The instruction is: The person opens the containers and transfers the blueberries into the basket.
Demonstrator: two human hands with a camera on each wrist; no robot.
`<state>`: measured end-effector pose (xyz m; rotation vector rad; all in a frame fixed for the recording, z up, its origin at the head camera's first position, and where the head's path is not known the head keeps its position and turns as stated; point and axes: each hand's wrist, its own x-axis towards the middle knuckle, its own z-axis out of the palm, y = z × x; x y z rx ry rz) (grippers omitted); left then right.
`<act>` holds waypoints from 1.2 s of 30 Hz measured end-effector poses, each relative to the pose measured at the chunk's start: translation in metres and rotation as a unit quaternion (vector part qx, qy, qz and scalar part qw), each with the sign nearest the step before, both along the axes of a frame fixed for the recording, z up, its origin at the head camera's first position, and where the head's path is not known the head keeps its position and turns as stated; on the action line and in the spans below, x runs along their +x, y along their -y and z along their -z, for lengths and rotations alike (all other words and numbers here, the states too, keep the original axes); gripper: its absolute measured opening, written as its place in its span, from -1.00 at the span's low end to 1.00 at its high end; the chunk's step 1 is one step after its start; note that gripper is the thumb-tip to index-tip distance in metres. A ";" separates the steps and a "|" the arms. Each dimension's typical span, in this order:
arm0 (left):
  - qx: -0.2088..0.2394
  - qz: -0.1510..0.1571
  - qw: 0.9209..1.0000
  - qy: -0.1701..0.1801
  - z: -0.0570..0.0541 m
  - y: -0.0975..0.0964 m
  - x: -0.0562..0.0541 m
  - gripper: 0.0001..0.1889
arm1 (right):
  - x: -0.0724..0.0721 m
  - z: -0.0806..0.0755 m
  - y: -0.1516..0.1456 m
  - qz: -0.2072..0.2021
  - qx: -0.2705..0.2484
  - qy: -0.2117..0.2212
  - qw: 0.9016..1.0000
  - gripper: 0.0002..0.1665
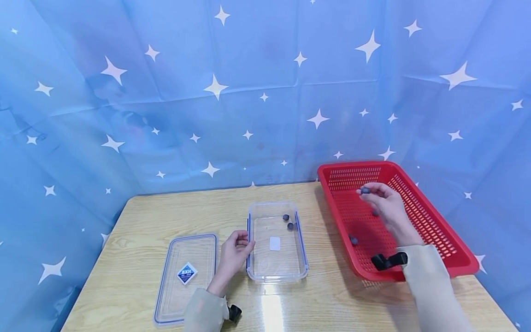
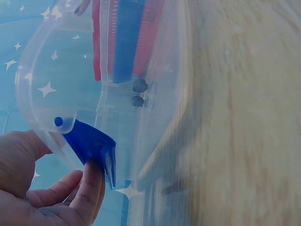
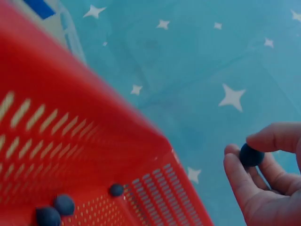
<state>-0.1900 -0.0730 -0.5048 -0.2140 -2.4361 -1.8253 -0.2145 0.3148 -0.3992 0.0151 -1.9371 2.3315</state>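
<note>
A blueberry (image 3: pixel 251 155) is pinched between the thumb and fingertips of my right hand (image 1: pixel 386 205), raised over the red basket (image 1: pixel 338 212). Inside that basket lie several more blueberries (image 3: pixel 64 205). My left hand (image 1: pixel 235 253) grips the left side of a clear plastic container (image 1: pixel 277 274), with a finger against its blue latch (image 2: pixel 91 146) and the thumb at the rim. Two blueberries (image 2: pixel 139 85) sit on the container's floor, toward its far right corner in the head view.
Left of the container, the clear lid (image 1: pixel 182 251) with a blue edge lies flat on the wooden table (image 1: pixel 141 221). A blue curtain (image 1: pixel 265 115) with white stars hangs right behind the table.
</note>
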 end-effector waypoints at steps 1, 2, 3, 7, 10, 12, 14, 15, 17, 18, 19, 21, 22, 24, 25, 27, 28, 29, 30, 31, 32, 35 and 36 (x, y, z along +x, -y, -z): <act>0.000 0.000 1.000 -0.001 0.000 0.000 0.000 -0.69 | 0.000 0.001 -0.002 0.000 0.001 -0.003 1.000 -0.78; 0.001 0.000 1.000 0.000 0.000 0.000 0.000 -0.69 | -0.001 0.003 -0.004 0.000 0.001 -0.004 1.000 -0.78; 0.001 0.000 1.000 0.000 0.000 0.000 0.000 -0.69 | -0.001 0.004 -0.006 0.001 0.003 -0.004 1.000 -0.79; 0.005 -0.001 1.000 0.005 0.000 0.000 0.001 -0.69 | -0.001 0.007 -0.012 0.006 -0.016 0.002 1.000 -0.81; 0.007 0.001 1.000 0.008 0.001 0.000 0.000 -0.68 | -0.002 0.009 -0.016 0.008 -0.035 0.007 0.999 -0.82; 0.007 0.001 1.000 0.007 0.001 0.000 0.000 -0.68 | -0.002 0.010 -0.017 0.011 -0.044 0.009 0.999 -0.83; 0.008 0.000 1.000 0.008 0.001 0.000 0.000 -0.68 | -0.003 0.011 -0.019 0.015 -0.042 0.013 0.999 -0.83; 0.008 -0.001 1.000 0.007 0.001 0.000 0.000 -0.68 | -0.004 0.012 -0.019 0.018 -0.039 0.015 0.999 -0.83; 0.009 -0.001 1.000 0.007 0.001 0.000 0.000 -0.69 | -0.004 0.012 -0.020 0.024 -0.034 0.019 0.999 -0.84; 0.010 -0.001 1.000 0.006 0.002 0.000 0.000 -0.68 | -0.004 0.013 -0.021 0.025 -0.030 0.020 0.999 -0.84; 0.010 -0.001 1.000 0.007 0.001 0.000 0.000 -0.69 | -0.004 0.013 -0.021 0.025 -0.029 0.021 0.999 -0.84; 0.010 0.000 1.000 0.006 0.001 0.000 0.000 -0.69 | -0.004 0.013 -0.022 0.023 -0.033 0.020 0.999 -0.85; 0.009 0.000 1.000 0.005 0.001 0.000 0.000 -0.69 | -0.004 0.013 -0.022 0.022 -0.034 0.020 0.999 -0.85; 0.008 0.000 1.000 0.004 0.001 0.000 0.000 -0.69 | -0.003 0.012 -0.021 0.020 -0.043 0.019 0.999 -0.85; 0.007 -0.001 1.000 0.004 0.000 0.001 0.000 -0.69 | -0.003 0.012 -0.021 0.020 -0.046 0.019 0.999 -0.85; 0.005 0.000 1.000 0.003 0.000 0.001 0.001 -0.69 | -0.001 0.010 -0.019 0.024 -0.041 0.020 0.999 -0.85; 0.005 0.000 1.000 0.003 0.000 0.001 0.001 -0.69 | 0.001 0.010 -0.018 0.027 -0.039 0.020 0.999 -0.85; 0.004 0.000 1.000 0.003 0.000 0.001 0.001 -0.69 | 0.002 0.009 -0.016 0.029 -0.036 0.019 0.999 -0.86; 0.003 -0.001 1.000 0.003 0.000 0.001 0.001 -0.69 | 0.003 0.008 -0.014 0.031 -0.034 0.017 0.999 -0.86; 0.005 0.000 1.000 0.003 0.000 0.001 0.001 -0.69 | 0.005 0.007 -0.011 0.031 -0.030 0.015 0.999 -0.86; 0.005 0.000 1.000 0.004 0.000 0.001 0.000 -0.69 | 0.006 0.005 -0.008 0.031 -0.026 0.013 0.999 -0.86; 0.004 0.000 1.000 0.003 0.001 0.001 0.000 -0.69 | 0.008 0.001 0.001 0.021 -0.031 0.005 0.999 -0.85; 0.003 0.000 1.000 0.003 0.001 0.001 0.000 -0.69 | 0.009 -0.001 0.004 0.017 -0.032 0.004 0.999 -0.85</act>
